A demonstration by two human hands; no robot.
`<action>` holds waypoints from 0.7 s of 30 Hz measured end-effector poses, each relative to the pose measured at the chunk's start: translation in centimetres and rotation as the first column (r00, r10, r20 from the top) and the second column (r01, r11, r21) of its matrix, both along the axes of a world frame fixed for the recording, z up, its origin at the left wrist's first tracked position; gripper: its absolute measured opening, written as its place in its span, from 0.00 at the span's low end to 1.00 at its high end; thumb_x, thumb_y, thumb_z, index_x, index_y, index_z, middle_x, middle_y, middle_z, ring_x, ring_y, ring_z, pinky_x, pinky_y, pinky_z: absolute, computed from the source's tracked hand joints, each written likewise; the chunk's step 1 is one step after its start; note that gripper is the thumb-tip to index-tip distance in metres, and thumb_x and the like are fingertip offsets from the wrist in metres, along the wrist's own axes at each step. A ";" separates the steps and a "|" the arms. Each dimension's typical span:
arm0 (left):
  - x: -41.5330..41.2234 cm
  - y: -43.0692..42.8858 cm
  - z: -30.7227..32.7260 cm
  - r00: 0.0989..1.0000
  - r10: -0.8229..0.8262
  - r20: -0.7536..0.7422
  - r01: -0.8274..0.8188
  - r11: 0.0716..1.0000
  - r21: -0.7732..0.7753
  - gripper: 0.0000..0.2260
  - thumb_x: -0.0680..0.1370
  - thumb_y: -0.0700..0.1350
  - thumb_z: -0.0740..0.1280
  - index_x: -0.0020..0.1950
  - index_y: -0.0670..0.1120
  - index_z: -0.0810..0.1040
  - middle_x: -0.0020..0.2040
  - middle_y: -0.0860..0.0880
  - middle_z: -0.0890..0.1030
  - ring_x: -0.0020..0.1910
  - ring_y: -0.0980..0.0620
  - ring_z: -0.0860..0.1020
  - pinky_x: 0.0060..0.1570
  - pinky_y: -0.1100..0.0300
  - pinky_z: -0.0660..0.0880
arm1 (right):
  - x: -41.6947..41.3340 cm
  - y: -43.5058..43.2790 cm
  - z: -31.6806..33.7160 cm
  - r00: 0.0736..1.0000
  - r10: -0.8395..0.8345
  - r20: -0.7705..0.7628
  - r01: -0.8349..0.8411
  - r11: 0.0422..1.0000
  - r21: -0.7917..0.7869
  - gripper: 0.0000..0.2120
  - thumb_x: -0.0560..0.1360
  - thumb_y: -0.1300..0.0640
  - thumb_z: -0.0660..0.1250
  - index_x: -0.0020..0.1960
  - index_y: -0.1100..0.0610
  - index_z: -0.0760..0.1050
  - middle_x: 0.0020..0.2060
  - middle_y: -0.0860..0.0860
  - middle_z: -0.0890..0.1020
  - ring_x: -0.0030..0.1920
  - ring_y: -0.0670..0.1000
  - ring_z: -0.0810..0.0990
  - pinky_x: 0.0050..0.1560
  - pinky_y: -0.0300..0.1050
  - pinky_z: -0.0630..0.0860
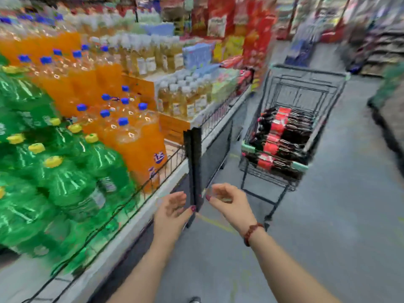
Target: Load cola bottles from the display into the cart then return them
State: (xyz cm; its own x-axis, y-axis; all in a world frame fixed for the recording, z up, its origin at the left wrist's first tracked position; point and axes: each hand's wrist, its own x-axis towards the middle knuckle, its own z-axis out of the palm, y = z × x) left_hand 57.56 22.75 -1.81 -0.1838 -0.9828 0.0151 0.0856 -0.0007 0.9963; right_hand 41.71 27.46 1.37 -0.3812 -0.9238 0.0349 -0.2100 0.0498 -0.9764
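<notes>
Forearms: two bare forearms are stretched forward from the bottom edge of the head view, over the grey floor (328,215).
Left hand: the left hand (172,208) is held up with the palm turned inward and the fingers loosely spread; nothing is gripped. It is seen just in front of the dark corner post (193,162) of the display; whether it touches the post cannot be told through the blur.
Right hand: the right hand (229,200) is raised beside the left, fingers curled and relaxed, nothing held. A beaded bracelet (251,234) is worn on its wrist.
Display: a long wire-fronted shelf (140,193) is seen along the left side.
Green bottles: large green bottles (72,182) with yellow caps are stacked nearest on the shelf.
Orange bottles: orange bottles (135,141) with blue caps are stood just behind the green ones.
Pale bottles: smaller pale yellow bottles (181,99) are lined up farther along.
Cart: a dark wire shopping cart (306,88) is parked in the aisle ahead of the hands, well apart from them, just past the end of the shelf.
Cola bottles: dark cola bottles (282,136) with red labels are laid on their sides in the cart's basket, packed close together.
Sharpness: much of the view is smeared, and the far shelves cannot be made out.
</notes>
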 end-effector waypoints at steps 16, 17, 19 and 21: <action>-25.7 -13.2 -1.9 0.905 -0.425 -0.004 0.425 0.904 0.051 0.19 0.70 0.31 0.74 0.57 0.45 0.77 0.54 0.50 0.81 0.57 0.53 0.79 0.58 0.59 0.75 | -22.7 -4.8 -3.1 0.873 -0.486 0.022 0.481 0.869 0.120 0.08 0.72 0.63 0.72 0.49 0.55 0.78 0.45 0.50 0.81 0.44 0.47 0.77 0.42 0.27 0.74; -26.8 -14.0 -1.8 0.901 -0.434 0.001 0.433 0.899 0.064 0.19 0.70 0.31 0.74 0.58 0.45 0.77 0.54 0.51 0.81 0.56 0.54 0.79 0.59 0.58 0.75 | -23.7 -5.4 -3.3 0.870 -0.492 0.023 0.485 0.864 0.133 0.09 0.72 0.62 0.73 0.50 0.54 0.78 0.46 0.49 0.81 0.45 0.46 0.78 0.43 0.28 0.75; -28.9 -15.4 -1.9 0.892 -0.453 0.009 0.451 0.889 0.084 0.19 0.70 0.32 0.75 0.58 0.46 0.77 0.54 0.52 0.81 0.56 0.57 0.79 0.59 0.57 0.75 | -25.7 -6.5 -3.8 0.860 -0.510 0.022 0.500 0.851 0.158 0.09 0.72 0.60 0.73 0.50 0.53 0.79 0.47 0.47 0.82 0.47 0.46 0.79 0.43 0.28 0.75; -30.7 -16.6 -2.2 0.886 -0.464 0.015 0.460 0.882 0.106 0.19 0.70 0.32 0.74 0.57 0.47 0.77 0.54 0.52 0.81 0.56 0.56 0.79 0.58 0.58 0.75 | -27.6 -7.7 -4.4 0.854 -0.520 0.027 0.510 0.845 0.163 0.09 0.71 0.61 0.73 0.51 0.53 0.79 0.47 0.48 0.82 0.47 0.47 0.79 0.43 0.28 0.75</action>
State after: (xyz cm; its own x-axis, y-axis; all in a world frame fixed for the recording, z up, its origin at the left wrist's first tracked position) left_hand 26.82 6.15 -4.05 -0.6155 -0.7827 -0.0920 0.0129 -0.1268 0.9918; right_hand 14.09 19.77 -2.98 -0.8000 -0.5864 -0.1266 -0.0490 0.2742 -0.9604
